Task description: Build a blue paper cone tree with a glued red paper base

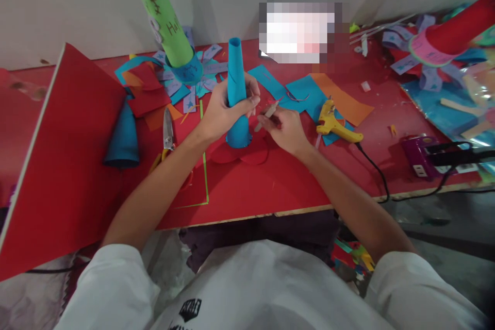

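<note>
My left hand (228, 108) is wrapped round an upright blue paper cone (236, 80), narrow end up. The cone's wide, notched base stands on a red scalloped paper piece (251, 153) on the red table (294, 180). Just right of the cone, my right hand (286, 128) pinches a small pale stick-like piece (266, 115) between thumb and fingers. The piece points up toward the fingers of my left hand, and a gap shows between the two hands.
A yellow glue gun (336, 124) lies at the right, its cord running to a purple power box (421, 157). Scissors (167, 131), another blue cone (124, 139) and a raised red board (65, 165) are at the left. A green tube (166, 20) stands behind.
</note>
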`<act>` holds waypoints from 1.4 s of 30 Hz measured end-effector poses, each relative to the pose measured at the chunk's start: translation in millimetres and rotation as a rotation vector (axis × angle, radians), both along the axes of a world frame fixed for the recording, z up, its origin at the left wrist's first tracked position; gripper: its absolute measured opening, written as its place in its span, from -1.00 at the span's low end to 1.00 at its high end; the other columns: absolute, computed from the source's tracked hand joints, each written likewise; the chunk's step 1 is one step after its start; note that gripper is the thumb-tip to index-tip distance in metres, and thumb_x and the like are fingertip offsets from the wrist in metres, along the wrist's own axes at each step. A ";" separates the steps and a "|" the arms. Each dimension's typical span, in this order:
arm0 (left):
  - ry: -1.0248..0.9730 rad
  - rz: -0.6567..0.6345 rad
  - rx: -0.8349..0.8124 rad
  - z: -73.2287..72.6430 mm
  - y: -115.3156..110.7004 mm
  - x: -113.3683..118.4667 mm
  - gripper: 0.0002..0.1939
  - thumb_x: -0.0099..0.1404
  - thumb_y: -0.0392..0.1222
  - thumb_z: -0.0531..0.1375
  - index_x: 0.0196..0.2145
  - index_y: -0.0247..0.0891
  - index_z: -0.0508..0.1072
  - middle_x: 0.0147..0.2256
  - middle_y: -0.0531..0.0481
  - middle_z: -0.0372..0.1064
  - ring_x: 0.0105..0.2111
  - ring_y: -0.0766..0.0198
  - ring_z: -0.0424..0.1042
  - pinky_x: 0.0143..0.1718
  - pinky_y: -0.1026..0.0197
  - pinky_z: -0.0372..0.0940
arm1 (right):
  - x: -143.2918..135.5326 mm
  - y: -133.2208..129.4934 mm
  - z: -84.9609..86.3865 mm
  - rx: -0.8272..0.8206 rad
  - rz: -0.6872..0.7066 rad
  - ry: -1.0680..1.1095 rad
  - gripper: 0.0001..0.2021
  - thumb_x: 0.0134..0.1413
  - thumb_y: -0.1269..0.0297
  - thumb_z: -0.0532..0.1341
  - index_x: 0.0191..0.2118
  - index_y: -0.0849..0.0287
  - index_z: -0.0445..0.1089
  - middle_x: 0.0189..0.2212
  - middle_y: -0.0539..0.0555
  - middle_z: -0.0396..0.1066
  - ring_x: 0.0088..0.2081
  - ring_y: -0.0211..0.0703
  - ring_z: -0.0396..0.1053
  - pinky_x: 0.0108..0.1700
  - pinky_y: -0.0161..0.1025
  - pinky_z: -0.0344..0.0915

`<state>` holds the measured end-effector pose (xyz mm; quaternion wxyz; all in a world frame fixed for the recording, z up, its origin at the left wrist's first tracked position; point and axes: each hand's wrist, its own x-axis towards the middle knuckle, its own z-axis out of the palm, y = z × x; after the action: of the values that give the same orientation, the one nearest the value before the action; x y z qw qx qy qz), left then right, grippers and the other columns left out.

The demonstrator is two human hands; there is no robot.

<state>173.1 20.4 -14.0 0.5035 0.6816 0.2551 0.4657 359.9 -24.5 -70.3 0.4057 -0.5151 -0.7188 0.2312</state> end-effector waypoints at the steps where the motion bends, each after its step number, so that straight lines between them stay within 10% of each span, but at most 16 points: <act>1: -0.002 -0.005 0.004 -1.6 0.6 -0.3 -0.65 0.24 0.11 0.43 -0.29 -0.16 0.45 -0.52 0.10 0.35 -0.53 0.28 0.41 -0.44 0.15 0.37 | -1.0 -0.4 -0.4 -0.007 0.047 -0.014 -0.57 0.38 -0.14 0.17 -0.39 0.07 0.44 -0.45 0.08 0.50 -0.45 -0.12 0.35 -0.33 -0.13 0.25; 17: 0.046 -0.085 0.019 -4.5 0.7 -6.9 -0.57 0.22 0.17 0.46 -0.32 -0.18 0.43 -0.49 0.08 0.41 -0.52 0.30 0.47 -0.48 0.21 0.42 | -2.0 -5.9 2.3 -0.019 0.245 0.021 -0.58 0.40 -0.09 0.15 -0.38 0.09 0.47 -0.42 0.06 0.59 -0.49 -0.19 0.36 -0.36 -0.18 0.25; 26: 0.078 -0.055 0.014 0.1 4.5 -8.9 -0.50 0.08 0.11 0.56 -0.33 -0.19 0.40 -0.44 0.08 0.43 -0.44 0.26 0.50 -0.39 0.18 0.46 | 19.8 2.5 -3.3 0.100 -0.218 -0.180 -0.42 0.43 -0.26 0.02 -0.50 0.05 0.26 -0.63 0.01 0.22 -0.53 -0.14 0.18 -0.40 -0.13 -0.02; 32: -0.023 0.177 0.101 -2.4 19.0 0.4 -0.57 0.20 0.10 0.50 -0.32 -0.14 0.36 -0.42 0.08 0.38 -0.34 0.19 0.52 -0.28 0.08 0.47 | 35.8 8.7 -3.6 0.132 -0.321 -0.196 -0.55 0.42 -0.22 0.09 -0.24 0.03 0.47 -0.57 -0.01 0.26 -0.49 -0.11 0.20 -0.35 -0.14 0.05; 38: 0.005 0.292 0.151 -22.2 38.3 -0.6 -0.57 0.18 0.12 0.49 -0.32 -0.11 0.36 -0.41 0.08 0.39 -0.35 0.19 0.50 -0.26 0.08 0.43 | 66.7 23.3 -8.7 0.226 -0.391 0.118 -0.45 0.26 -0.17 0.31 -0.56 0.00 0.10 -0.59 -0.07 0.02 -0.50 -0.15 0.11 -0.37 -0.09 0.23; 42: 0.023 0.236 0.136 -27.9 44.4 -6.4 -0.50 0.17 0.21 0.49 -0.17 -0.10 0.40 -0.34 0.03 0.46 -0.24 0.13 0.54 -0.23 0.09 0.41 | 73.1 28.6 -24.8 0.164 -0.316 0.185 -0.60 0.32 -0.08 0.25 -0.48 -0.02 0.25 -0.59 -0.04 0.06 -0.48 -0.08 0.18 -0.42 -0.05 0.27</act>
<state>166.7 64.8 -41.9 0.3950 0.6846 0.3070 0.5301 432.9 4.2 -95.1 0.5417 -0.5634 -0.6051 0.1515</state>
